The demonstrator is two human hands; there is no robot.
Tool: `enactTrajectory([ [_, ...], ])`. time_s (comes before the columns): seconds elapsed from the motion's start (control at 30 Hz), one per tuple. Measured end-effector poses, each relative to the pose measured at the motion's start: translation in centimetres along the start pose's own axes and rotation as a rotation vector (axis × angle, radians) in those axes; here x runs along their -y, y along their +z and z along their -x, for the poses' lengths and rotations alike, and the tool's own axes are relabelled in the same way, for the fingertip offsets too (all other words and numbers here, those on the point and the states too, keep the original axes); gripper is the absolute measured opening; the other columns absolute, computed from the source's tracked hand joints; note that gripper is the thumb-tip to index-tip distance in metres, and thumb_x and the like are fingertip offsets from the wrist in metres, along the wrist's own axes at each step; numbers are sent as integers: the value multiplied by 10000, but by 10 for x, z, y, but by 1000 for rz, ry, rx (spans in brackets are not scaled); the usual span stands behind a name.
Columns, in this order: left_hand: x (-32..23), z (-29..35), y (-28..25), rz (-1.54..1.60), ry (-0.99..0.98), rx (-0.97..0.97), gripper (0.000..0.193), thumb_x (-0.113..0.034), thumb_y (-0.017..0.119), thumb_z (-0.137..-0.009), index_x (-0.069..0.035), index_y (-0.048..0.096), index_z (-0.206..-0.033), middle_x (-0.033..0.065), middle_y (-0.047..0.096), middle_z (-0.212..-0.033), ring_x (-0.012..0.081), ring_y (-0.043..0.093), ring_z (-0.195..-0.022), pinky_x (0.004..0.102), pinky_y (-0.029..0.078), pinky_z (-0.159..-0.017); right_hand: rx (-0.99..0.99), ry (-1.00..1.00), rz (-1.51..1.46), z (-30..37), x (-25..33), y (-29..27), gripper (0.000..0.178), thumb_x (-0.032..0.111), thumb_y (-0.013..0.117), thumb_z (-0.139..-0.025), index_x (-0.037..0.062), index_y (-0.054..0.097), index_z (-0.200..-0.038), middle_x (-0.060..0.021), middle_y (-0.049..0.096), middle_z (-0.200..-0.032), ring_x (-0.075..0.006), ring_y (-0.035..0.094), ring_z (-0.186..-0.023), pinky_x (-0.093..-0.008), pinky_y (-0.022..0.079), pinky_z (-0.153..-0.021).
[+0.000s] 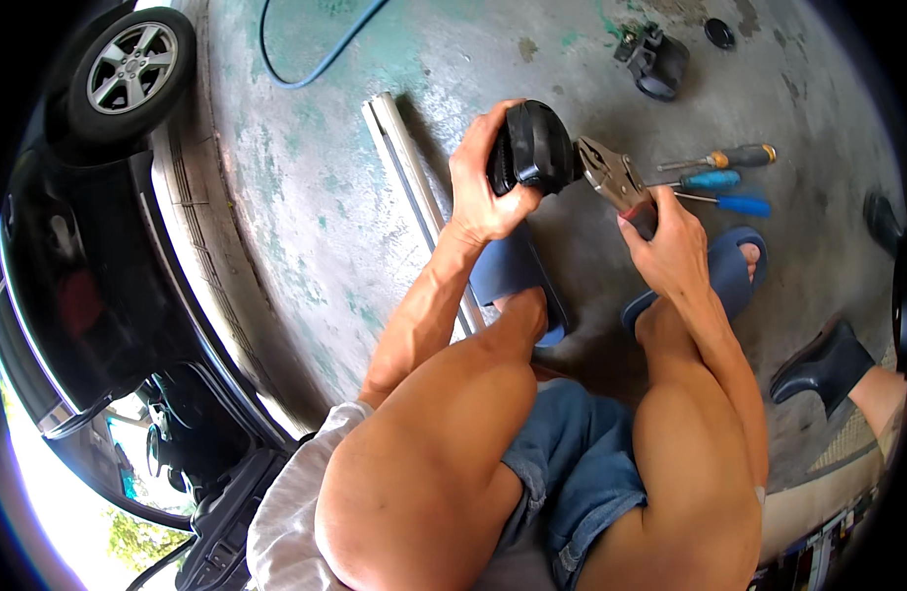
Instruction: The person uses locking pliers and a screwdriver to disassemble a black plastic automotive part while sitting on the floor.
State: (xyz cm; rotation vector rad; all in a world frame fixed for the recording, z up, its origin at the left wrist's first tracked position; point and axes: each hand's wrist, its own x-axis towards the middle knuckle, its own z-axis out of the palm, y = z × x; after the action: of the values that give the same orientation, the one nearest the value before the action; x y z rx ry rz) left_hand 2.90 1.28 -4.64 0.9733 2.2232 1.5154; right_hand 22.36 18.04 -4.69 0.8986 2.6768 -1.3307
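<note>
My left hand (483,187) is wrapped round a black rounded plastic part (537,148), raised off the floor with its dark housing turned to the right. My right hand (668,251) grips locking pliers (611,175) by their red-and-dark handle. The pliers' metal jaws point up and left, close beside the right side of the black part; whether they touch it I cannot tell. Just beyond my right hand lie a yellow-and-grey screwdriver (739,157), a teal-handled screwdriver (708,180) and a blue-handled screwdriver (741,205).
A long pale metal bar (406,163) lies on the concrete floor left of my feet. Farther off are another black part (658,64), a round black cap (718,33) and a blue hose (321,77). A black car (79,295) stands at left. Another person's black shoe (826,366) is at right.
</note>
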Motion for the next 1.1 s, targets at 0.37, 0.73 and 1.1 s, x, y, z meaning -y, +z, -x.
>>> enactTrajectory([
  [0.37, -36, 12, -14, 230, -419, 18, 807, -371, 671, -696, 24, 495, -1378, 178, 667, -1136, 265, 640, -1073, 371, 485, -975, 231, 102, 13, 12, 44, -38, 336, 27, 689, -750, 20, 533, -1048, -245, 672, -818, -478, 651, -809, -501, 487, -696],
  [0.73, -76, 25, -21, 282, -482, -39, 682, -254, 665, -715, 48, 532, -1312, 126, 675, -1062, 195, 641, -954, 322, 518, -883, 286, 101, 22, 35, 64, -54, 324, -34, 642, -724, 15, 518, -1019, -281, 652, -792, -510, 631, -822, -544, 459, -706],
  [1.1, -57, 19, -13, 295, -291, 209, 843, -479, 602, -636, 85, 559, -1261, 121, 685, -1008, 191, 640, -911, 322, 524, -810, 225, -7, -27, 64, 47, -68, 343, -33, 668, -692, -32, 465, -968, -299, 651, -771, -516, 643, -794, -555, 500, -706],
])
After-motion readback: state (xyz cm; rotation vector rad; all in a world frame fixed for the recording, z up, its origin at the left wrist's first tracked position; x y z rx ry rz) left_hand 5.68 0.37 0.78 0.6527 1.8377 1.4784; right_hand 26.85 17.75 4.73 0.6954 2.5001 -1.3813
